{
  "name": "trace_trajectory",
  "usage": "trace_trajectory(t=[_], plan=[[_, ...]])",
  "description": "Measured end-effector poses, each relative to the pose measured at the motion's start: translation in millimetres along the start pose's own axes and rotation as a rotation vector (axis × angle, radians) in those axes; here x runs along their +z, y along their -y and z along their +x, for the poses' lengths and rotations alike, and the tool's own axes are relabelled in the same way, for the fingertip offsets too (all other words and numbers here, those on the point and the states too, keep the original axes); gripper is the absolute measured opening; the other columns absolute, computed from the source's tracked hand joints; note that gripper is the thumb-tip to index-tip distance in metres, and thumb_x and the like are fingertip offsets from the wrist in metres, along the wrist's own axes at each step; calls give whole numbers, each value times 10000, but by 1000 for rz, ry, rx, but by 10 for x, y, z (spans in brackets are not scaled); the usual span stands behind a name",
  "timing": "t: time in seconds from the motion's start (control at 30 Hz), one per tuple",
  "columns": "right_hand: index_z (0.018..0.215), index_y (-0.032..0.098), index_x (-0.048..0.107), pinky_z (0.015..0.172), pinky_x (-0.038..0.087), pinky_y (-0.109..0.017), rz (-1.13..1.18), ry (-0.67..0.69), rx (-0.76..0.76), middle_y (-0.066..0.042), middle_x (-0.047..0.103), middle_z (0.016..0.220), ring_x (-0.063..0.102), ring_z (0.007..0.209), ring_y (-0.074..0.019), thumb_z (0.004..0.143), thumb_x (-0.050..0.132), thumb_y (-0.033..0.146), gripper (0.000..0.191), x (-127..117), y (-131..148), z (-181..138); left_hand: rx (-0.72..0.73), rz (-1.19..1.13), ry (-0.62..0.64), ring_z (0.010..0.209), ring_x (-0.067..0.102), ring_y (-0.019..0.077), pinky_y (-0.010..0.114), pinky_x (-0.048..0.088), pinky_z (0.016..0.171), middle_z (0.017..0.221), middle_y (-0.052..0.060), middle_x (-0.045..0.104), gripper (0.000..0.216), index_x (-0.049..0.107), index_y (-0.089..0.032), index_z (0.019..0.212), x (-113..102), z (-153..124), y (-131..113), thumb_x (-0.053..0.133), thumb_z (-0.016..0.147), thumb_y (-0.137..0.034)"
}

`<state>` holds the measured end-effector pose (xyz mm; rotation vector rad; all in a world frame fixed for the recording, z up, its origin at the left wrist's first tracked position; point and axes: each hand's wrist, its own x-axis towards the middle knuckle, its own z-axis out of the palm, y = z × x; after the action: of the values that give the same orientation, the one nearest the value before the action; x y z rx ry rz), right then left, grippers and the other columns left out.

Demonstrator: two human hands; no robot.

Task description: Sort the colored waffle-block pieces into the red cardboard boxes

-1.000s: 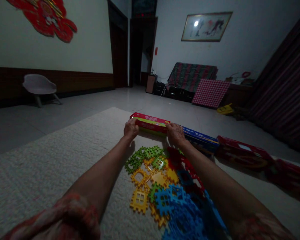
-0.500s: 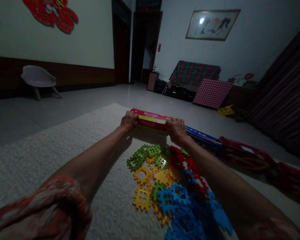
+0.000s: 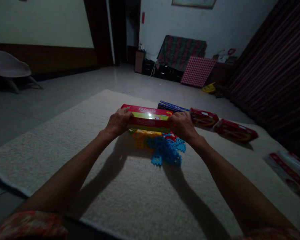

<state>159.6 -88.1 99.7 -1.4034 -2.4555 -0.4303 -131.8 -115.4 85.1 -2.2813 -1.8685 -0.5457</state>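
A long red and green box (image 3: 150, 119) is gripped at both ends, lifted a little above the pale rug (image 3: 65, 140). My left hand (image 3: 118, 122) is closed on its left end. My right hand (image 3: 183, 126) is closed on its right end. Right under and in front of the box lies a heap of flat plastic tiles (image 3: 165, 148) with toothed edges, blue at the front, yellow, red and green behind. The box hides the back of the heap.
A blue box (image 3: 172, 106) and two red boxes (image 3: 203, 117) (image 3: 235, 130) lie on the rug to the right, another red-and-white box (image 3: 290, 170) at far right. A pale chair (image 3: 7, 68) stands far left. A covered sofa (image 3: 181, 51) and checked board (image 3: 198, 71) stand at the back wall.
Both hands have raised the red box and drawn it toward me over the tiles. The view has pulled back and tipped down, so the tile heap looks farther away.
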Motion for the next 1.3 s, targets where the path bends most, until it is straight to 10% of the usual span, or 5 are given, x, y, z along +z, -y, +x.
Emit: trace_trajectory(t=[0.23,0.63,1.3], plan=[[955,179,707,887,290,-396,0,28,75,-129,706,999,559,989,-279,926,500,210,211,-381,158,-877,58,-30,69,1002,597,271,353,519,775,1115,139,612,234,690,-193,1077,-175,-623,-487,561,885,-161],[964,178,702,928,311,-407,21,-60,190,-133,686,1024,552,1005,-286,911,508,205,203,-277,-94,-1262,79,-57,51,1043,619,262,335,506,806,1090,119,621,261,695,-224,1111,162,-499,-873,479,965,-216],[973,231,763,934,391,-441,301,9,166,-100,720,1138,621,1064,-276,900,592,294,197,98,-499,-1158,210,31,22,987,613,274,349,497,773,1026,143,646,208,692,-167,992,570,-443,-964,485,969,-183]])
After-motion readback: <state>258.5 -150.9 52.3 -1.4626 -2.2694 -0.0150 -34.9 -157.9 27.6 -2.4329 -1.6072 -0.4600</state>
